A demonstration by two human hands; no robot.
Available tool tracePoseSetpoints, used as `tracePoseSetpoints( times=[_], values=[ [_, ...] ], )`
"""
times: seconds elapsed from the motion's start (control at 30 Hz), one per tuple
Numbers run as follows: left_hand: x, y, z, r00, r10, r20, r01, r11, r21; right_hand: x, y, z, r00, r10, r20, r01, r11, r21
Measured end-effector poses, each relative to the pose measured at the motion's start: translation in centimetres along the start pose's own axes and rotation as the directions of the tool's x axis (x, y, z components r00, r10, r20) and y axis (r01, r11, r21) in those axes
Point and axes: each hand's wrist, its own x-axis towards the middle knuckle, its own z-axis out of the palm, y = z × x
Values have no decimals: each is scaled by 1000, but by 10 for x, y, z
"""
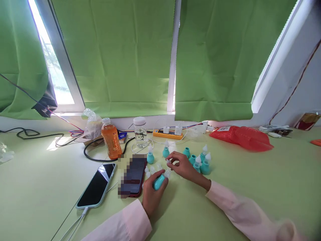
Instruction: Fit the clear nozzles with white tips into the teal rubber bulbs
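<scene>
My left hand [153, 194] is wrapped round a teal nasal aspirator bulb [158, 182], tilted, with a clear nozzle [167, 173] at its upper end. My right hand [184, 165] is just above and to the right, thumb and fingers pinching a small whitish translucent piece [168, 161]. Between the left hand and a dark phone lie several loose clear tips [152, 170]. Two upright teal bulbs with clear nozzles, one an aspirator [150, 157], stand beyond the hands. Behind the right hand are more fitted aspirators [205, 165] and two open-necked bulbs [186, 152].
Left of my hands lie a dark red-edged phone [136, 175] and a pale-cased phone [96, 185] on a cable. An orange drink bottle [111, 140], a lidded clear jar [140, 134] and a yellow power strip [168, 134] stand behind. A red plastic bag [242, 137] lies back right.
</scene>
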Motion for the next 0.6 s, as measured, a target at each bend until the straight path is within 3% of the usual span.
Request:
tracePoseSetpoints(
  times=[0.1, 0.2, 0.33, 0.43, 0.6],
  values=[
    [0, 1, 1, 1000, -3, 15, 3, 1000, 8, -22, -3, -9, 995, 100, -11, -89, 924, 372],
    [-3, 3, 1, 997, 31, 72, -35, 998, 58, -42, -2, -10, 971, 235, -35, -181, 827, 533],
    [-6, 4, 2, 987, 71, 146, -92, 985, 146, -58, 8, -8, 925, 379, 15, -290, 680, 674],
    [-8, 3, 2, 978, 113, 174, -138, 981, 136, -64, 15, -10, 905, 413, 104, -346, 571, 745],
    [-10, 5, 3, 962, 102, 255, -114, 993, 34, -71, 21, -17, 903, 383, 197, -393, 547, 739]
  ],
)
